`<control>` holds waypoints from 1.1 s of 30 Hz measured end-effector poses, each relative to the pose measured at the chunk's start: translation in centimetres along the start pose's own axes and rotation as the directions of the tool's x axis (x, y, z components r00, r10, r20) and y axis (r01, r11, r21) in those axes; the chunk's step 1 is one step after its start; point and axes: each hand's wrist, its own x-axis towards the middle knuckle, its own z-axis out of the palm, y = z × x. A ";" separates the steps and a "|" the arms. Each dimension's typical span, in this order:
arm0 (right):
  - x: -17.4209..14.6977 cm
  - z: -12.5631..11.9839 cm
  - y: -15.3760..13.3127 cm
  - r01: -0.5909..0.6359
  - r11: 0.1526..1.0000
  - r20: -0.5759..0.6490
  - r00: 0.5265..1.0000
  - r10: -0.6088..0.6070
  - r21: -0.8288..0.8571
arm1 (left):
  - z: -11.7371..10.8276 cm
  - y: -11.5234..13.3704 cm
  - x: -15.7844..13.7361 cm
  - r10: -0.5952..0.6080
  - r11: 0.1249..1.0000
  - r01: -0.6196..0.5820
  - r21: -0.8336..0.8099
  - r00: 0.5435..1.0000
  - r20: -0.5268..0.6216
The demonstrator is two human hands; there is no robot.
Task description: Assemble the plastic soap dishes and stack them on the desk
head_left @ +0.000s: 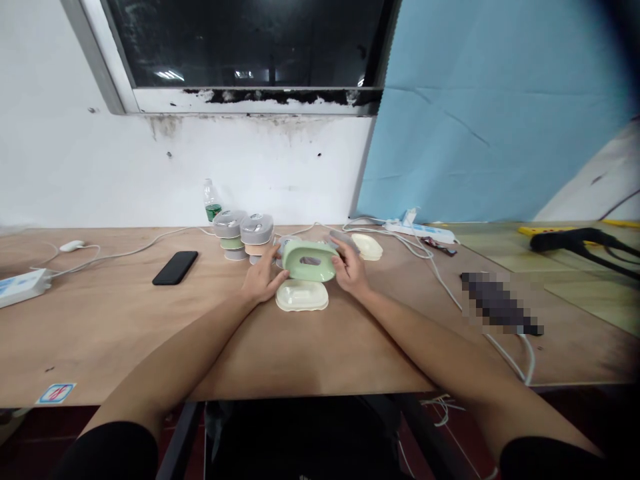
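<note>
Between my hands is a light green oval plastic piece with an oval opening in its middle, tilted toward me. My left hand grips its left end, with the thumb on the near side. The right end is gripped by my right hand. Just below it on the table lies a cream oval dish. Behind the green piece are greyish parts, mostly hidden. Another cream oval piece lies beyond my right hand. Stacked oval containers with grey lids stand behind my left hand.
A black phone lies on the table at left. A bottle stands by the wall. White power strips and cables run along the back and both sides. A dark blurred-out object lies at right.
</note>
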 end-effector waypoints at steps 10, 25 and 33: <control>0.7 -0.1 -0.2 -0.016 0.997 0.515 0.857 -0.023 0.071 | -0.4 -0.7 0.2 0.042 0.999 -0.042 -0.004 0.994 0.100; 0.7 1.3 2.6 -0.112 0.983 0.319 0.935 0.153 -0.145 | 1.3 -1.7 0.8 -0.054 0.987 0.093 -0.131 0.961 0.271; 0.7 1.8 3.2 -0.060 0.984 0.372 0.920 0.121 -0.170 | 1.8 -2.0 0.9 -0.155 0.966 0.200 -0.162 0.955 0.254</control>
